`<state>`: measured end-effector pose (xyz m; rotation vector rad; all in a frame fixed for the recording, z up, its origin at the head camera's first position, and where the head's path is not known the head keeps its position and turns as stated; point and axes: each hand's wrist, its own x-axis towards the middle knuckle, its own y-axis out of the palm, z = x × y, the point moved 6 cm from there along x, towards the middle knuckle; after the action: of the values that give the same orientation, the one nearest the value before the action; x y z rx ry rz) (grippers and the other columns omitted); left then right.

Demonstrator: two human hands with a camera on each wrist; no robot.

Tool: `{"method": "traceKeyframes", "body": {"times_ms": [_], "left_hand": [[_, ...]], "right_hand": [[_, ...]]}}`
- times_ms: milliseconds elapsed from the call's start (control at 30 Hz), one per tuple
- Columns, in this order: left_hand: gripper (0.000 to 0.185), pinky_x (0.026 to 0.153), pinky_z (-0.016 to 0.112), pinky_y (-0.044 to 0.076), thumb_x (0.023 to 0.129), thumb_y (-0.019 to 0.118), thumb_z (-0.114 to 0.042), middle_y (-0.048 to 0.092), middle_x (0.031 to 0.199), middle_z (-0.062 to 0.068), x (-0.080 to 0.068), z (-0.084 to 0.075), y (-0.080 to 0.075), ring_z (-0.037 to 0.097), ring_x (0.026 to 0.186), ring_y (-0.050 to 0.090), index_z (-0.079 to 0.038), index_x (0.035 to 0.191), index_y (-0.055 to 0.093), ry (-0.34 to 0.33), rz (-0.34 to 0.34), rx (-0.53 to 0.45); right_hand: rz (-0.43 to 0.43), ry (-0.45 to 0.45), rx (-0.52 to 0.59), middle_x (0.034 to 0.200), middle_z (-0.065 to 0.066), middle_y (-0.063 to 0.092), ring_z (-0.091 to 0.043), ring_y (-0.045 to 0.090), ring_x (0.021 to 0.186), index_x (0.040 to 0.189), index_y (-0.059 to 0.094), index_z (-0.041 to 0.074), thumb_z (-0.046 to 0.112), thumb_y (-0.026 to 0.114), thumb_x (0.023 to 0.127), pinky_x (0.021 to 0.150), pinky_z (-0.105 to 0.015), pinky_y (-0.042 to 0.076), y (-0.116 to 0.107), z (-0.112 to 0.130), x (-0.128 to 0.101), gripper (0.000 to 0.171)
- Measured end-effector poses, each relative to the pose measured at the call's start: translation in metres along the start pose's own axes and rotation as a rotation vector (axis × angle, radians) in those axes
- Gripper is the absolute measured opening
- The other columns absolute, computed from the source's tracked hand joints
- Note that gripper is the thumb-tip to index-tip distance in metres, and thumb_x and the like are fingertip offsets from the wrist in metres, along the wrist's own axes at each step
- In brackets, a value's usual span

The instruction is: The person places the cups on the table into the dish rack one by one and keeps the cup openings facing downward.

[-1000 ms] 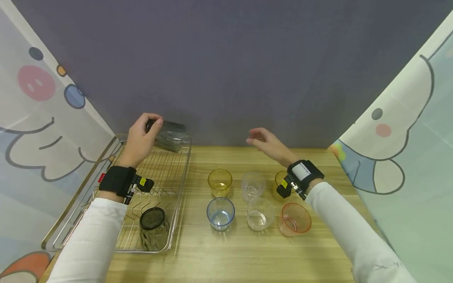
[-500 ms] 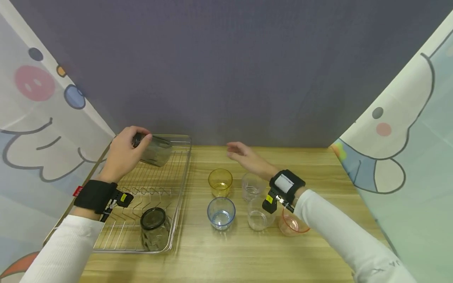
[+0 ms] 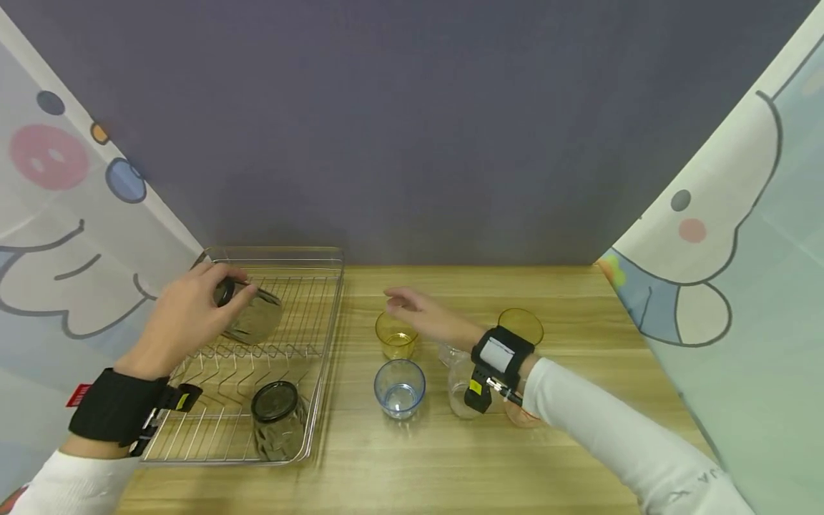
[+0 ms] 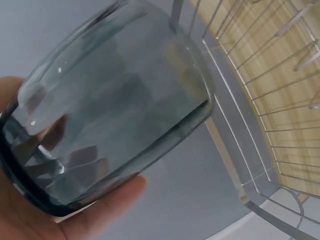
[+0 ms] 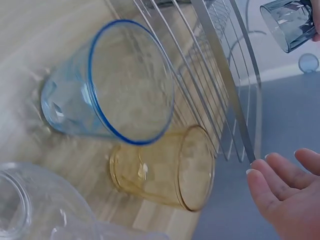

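My left hand grips a smoky grey glass by its thick base end. The glass is tilted on its side over the wire dish rack; in the left wrist view the tumbler fills much of the picture, thumb along one side. My right hand hovers above the yellow glass with fingers relaxed and nothing in them. In the right wrist view the yellow glass and a blue-rimmed glass stand below the fingertips.
A second smoky glass stands upside down in the rack's front right corner. On the wooden table stand the blue-rimmed glass, clear glasses and another yellow glass. The red-rimmed glass is mostly behind the right forearm. A grey wall rises behind.
The left hand has carried the smoky glass left and nearer, lower over the rack. My right hand has moved left and nearer, from behind the clear glasses to over the yellow glass.
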<state>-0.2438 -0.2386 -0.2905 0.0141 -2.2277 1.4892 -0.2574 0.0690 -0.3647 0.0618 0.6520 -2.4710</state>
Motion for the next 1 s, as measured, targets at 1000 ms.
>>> {"method": "traceKeyframes", "body": {"times_ms": [1000], "left_hand": [[0.030, 0.057, 0.030, 0.033, 0.093, 0.064, -0.044, 0.054, 0.074, -0.002, -0.051, 0.013, 0.031, 0.013, 0.061, 0.045, -0.016, 0.103, 0.061, -0.129, 0.679, 0.023]], "right_hand": [[0.127, -0.016, 0.007, 0.143, -0.011, 0.049, -0.026, 0.049, 0.133, 0.153, 0.034, 0.010, 0.032, 0.046, 0.104, 0.112, -0.044, 0.042, 0.027, 0.001, -0.008, 0.054]]}}
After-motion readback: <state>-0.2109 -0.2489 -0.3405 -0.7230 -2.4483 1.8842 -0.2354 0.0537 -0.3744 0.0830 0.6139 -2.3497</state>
